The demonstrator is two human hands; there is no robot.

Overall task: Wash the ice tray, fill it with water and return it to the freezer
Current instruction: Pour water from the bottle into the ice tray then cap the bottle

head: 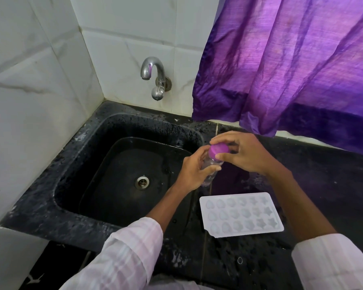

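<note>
Both forearms reach forward out of pale pink checked sleeves (130,252), bare from the cuffs to the wrists. The left hand (194,170) curls round the body of a clear plastic bottle (208,181), thumb across its near side and the fingers (199,152) wrapped behind. The right hand (241,155) sits just beyond and above those fingers, palm down, wrist bent. Its thumb and fingers (222,137) pinch the bottle's round purple cap (219,149) from opposite sides.
</note>
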